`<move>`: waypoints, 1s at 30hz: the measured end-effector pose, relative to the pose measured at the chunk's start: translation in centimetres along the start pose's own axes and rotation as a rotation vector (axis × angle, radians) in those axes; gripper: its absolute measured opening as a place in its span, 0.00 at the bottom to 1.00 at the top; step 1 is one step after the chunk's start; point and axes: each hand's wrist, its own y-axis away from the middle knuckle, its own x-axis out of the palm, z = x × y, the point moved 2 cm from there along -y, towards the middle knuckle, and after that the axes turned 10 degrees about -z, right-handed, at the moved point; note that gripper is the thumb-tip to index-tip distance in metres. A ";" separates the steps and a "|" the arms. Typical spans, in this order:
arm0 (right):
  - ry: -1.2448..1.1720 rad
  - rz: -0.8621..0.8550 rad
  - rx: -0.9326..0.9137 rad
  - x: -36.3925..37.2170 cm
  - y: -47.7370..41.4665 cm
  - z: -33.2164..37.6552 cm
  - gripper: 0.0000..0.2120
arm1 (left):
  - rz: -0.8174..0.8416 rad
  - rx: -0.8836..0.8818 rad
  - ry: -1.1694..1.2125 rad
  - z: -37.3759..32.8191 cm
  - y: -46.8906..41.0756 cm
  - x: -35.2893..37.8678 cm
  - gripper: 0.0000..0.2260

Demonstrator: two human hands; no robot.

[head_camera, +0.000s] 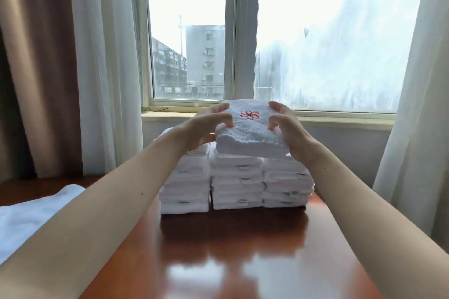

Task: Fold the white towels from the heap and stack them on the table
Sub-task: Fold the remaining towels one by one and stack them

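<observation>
A folded white towel (pixel 250 137) with a red embroidered mark on top is held between both hands just above the middle stack. My left hand (pixel 206 126) grips its left edge, thumb on top and fingers underneath. My right hand (pixel 288 128) grips its right edge the same way. Below it, three stacks of folded white towels (pixel 237 187) stand side by side at the far end of the glossy brown table (pixel 230 250). A heap of unfolded white towels (pixel 26 216) lies at the left, partly hidden by my left forearm.
Behind the stacks runs a window sill (pixel 170 115) under a large window. White sheer and brown curtains (pixel 73 68) hang at the left, and a white curtain (pixel 418 104) hangs at the right. The table's near half reflects the window light.
</observation>
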 end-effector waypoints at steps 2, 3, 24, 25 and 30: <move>-0.014 -0.028 0.005 -0.3 -2.1 -0.2 0.43 | -0.010 0.012 -0.015 -0.4 -1.9 0.6 0.35; -0.026 -0.033 0.008 -0.4 -3.0 -0.5 0.43 | -0.029 0.008 -0.018 -0.5 -2.9 0.9 0.38; 0.129 -0.140 0.097 -7.0 -15.3 -9.5 0.46 | 0.008 -0.044 -0.184 5.8 -18.4 10.1 0.33; 0.130 -0.134 0.112 -7.1 -15.7 -10.1 0.45 | 0.003 -0.048 -0.201 6.1 -18.6 10.3 0.33; 0.241 -0.096 0.177 -6.9 -16.8 -12.3 0.32 | 0.004 0.038 -0.399 7.9 -19.4 10.7 0.24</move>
